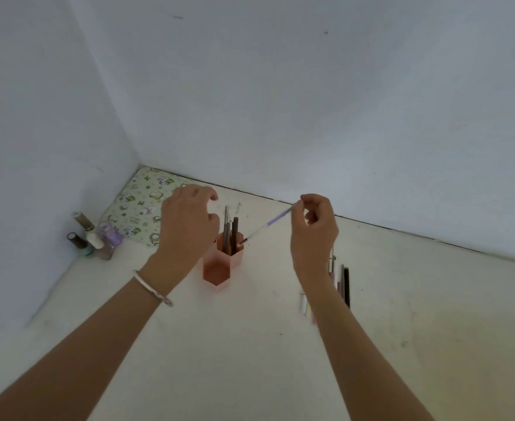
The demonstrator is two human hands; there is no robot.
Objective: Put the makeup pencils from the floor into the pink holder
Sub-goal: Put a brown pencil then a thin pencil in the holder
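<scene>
White walls [310,101] meet in a corner at far left; cream floor [250,344] below, scuffed and spotted in places; a green-and-white patterned mat [137,205] lies flat in the corner, against both walls.

Left hand [189,226] hangs just left of the holder and partly in front of it; fingers loosely curled, nothing held; cannot tell whether it touches the holder; silver bracelet [152,288] on that wrist.

Right hand [314,232] raised to the right of the holder; thumb and forefinger pinch the upper end of a lilac-and-white pencil [268,224], other fingers curled.

Pink holder [216,275] stands on the floor between the hands; hexagonal compartments, a low one in front, a taller one behind; several dark pencils [230,235] stand upright in the taller one.

Held pencil slants down and left; its dark lower tip is at the rim of the taller compartment.

Nail polish bottles [95,241] cluster at the left wall, just beside the mat.

Loose pencils [345,287] lie on the floor beside the right wrist, partly hidden by the forearm; a few pale ones on its other side, blurred.
</scene>
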